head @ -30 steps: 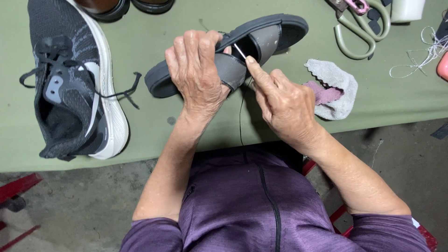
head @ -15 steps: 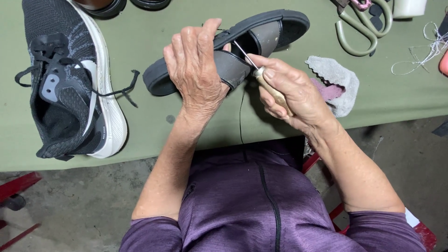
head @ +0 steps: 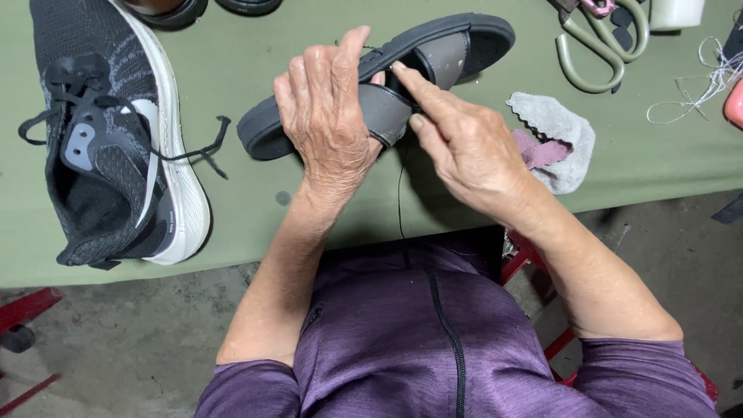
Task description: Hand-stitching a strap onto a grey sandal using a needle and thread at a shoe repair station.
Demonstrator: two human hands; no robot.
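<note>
Two bare hands, both busy on one dark slip-on sandal (head: 480, 35); lay slantwise on the green table (head: 255, 217), heel end low and leftward, toe end raised and to the right.

Judged partway through: looked like stitching at the sandal's grey strap (head: 383, 116), with a black thread (head: 401, 193) hanging straight down from under that strap toward the purple top. Trailed loose and uncut, so seemingly not finished. Could not make out any needle, nor count stitches already in.

Left hand (head: 329, 116): came over the middle of the sandal from below, wrist bent, fingers curled across the strap and sole, gripping it steady. Right hand (head: 464, 151): sat just right of the strap, forefinger stretched out along the strap's upper edge and pressing there, thumb tucked at its lower edge; could not tell whether anything was pinched between them.

Elsewhere: black-and-white sneaker (head: 116, 139) well left of the sandal, laces slack; grey cloth (head: 557, 128) with a pink scrap (head: 542, 151) just right of it; green-handled scissors (head: 596, 46) beyond its toe end.
</note>
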